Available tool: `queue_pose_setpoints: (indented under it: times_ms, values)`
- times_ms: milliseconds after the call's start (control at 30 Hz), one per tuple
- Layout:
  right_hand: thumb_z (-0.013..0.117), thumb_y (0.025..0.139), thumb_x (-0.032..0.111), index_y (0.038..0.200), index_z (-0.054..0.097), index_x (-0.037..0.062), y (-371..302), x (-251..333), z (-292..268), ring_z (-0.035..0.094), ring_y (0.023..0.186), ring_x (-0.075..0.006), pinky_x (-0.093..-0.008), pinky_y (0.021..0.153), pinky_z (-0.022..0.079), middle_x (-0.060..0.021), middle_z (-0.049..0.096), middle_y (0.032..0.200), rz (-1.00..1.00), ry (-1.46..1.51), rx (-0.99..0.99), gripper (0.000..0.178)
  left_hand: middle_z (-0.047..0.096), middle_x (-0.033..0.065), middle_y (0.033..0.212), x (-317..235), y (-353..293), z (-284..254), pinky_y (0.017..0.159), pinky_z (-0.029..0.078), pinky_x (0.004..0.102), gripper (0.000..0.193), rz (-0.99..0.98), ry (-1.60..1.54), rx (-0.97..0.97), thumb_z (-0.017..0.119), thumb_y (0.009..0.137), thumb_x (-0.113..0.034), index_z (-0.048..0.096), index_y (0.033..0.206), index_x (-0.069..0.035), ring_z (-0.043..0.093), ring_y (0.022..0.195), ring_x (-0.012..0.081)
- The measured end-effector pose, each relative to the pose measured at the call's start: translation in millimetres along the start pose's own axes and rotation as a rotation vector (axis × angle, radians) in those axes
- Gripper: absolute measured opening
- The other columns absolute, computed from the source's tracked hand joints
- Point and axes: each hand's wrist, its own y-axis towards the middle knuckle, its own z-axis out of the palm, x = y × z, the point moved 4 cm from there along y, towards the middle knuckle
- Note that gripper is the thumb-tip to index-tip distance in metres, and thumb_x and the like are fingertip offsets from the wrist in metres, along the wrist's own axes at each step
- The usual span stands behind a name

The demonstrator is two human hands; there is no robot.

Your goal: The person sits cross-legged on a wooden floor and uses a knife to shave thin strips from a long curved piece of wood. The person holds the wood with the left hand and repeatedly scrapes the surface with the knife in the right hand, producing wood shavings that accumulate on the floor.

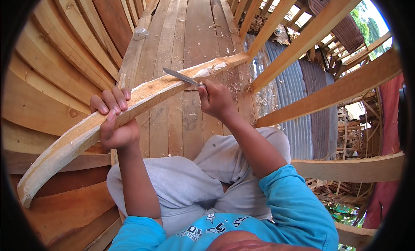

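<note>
A long, rough wooden beam (152, 90) lies slantwise across my front, from the lower left up to the wooden railing at the right. Its upper face is raw tan wood with whitish edges. My left hand (116, 117) is closed around the beam left of its middle, fingers over the top and thumb on the near side. In my right hand (215, 98) is a knife (180, 76), its handle mostly hidden in my fist. The blade points left and lies over the beam's upper face; whether it touches the wood I cannot tell.
Plank flooring (173, 39) with scattered shavings stretches ahead. A small clear plastic container (140, 33) sits at its left edge. Wooden boards (56, 73) wall the left side. Slanting timber bars (320, 39) stand at the right, with corrugated metal sheets (298, 91) beyond them.
</note>
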Motion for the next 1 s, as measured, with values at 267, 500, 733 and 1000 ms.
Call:
queue_pose_setpoints:
  times_ms: [267, 500, 733, 1000]
  values:
    - [0.045, 0.103, 0.036, 0.075, 0.065, -0.0035, 13.6, -49.6, -11.6, 0.065, 0.073, -0.0453, -0.0527, 0.063, 0.048, -0.0273, 0.064, 0.074, 0.438, -0.003, -0.076, 0.052, 0.043, -0.0003, 0.071, 1.2, 1.2, 0.7, 0.085, 0.037, 0.036, 0.024, 0.01, -0.002, 0.017, 0.06, 0.07, -0.014, 0.041, 0.083, -0.017, 0.045, 0.073, 0.0145]
    - [0.047, 0.101, 0.033, 0.08, 0.064, 0.0005, 20.4, -34.9, -21.3, 0.064, 0.074, -0.0469, -0.0564, 0.068, 0.048, -0.0263, 0.065, 0.073, 0.436, -0.105, -0.043, 0.042, 0.042, -0.0016, 0.073, 0.3, 1.3, 3.4, 0.087, 0.035, 0.0354, 0.025, -0.004, 0.002, 0.012, 0.062, 0.07, -0.016, 0.041, 0.083, -0.018, 0.043, 0.074, 0.0136]
    - [0.049, 0.102, 0.032, 0.077, 0.056, 0.0027, 3.5, -18.7, -6.3, 0.06, 0.066, -0.0479, -0.0548, 0.059, 0.045, -0.024, 0.058, 0.063, 0.103, -0.071, -0.132, 0.039, 0.042, -0.0014, 0.073, 0.8, 0.5, 2.3, 0.087, 0.036, 0.0358, 0.025, -0.005, -0.002, 0.009, 0.062, 0.069, -0.016, 0.041, 0.083, -0.018, 0.043, 0.074, 0.0138]
    - [0.049, 0.1, 0.034, 0.083, 0.061, 0.0025, 21.6, -55.8, -17.4, 0.063, 0.07, -0.0473, -0.0576, 0.065, 0.047, -0.0242, 0.063, 0.069, 0.312, -0.023, -0.049, 0.037, 0.042, -0.0012, 0.072, 0.8, 0.1, 1.5, 0.087, 0.036, 0.036, 0.025, 0.0, 0.014, 0.005, 0.061, 0.069, -0.015, 0.04, 0.083, -0.018, 0.043, 0.074, 0.0138]
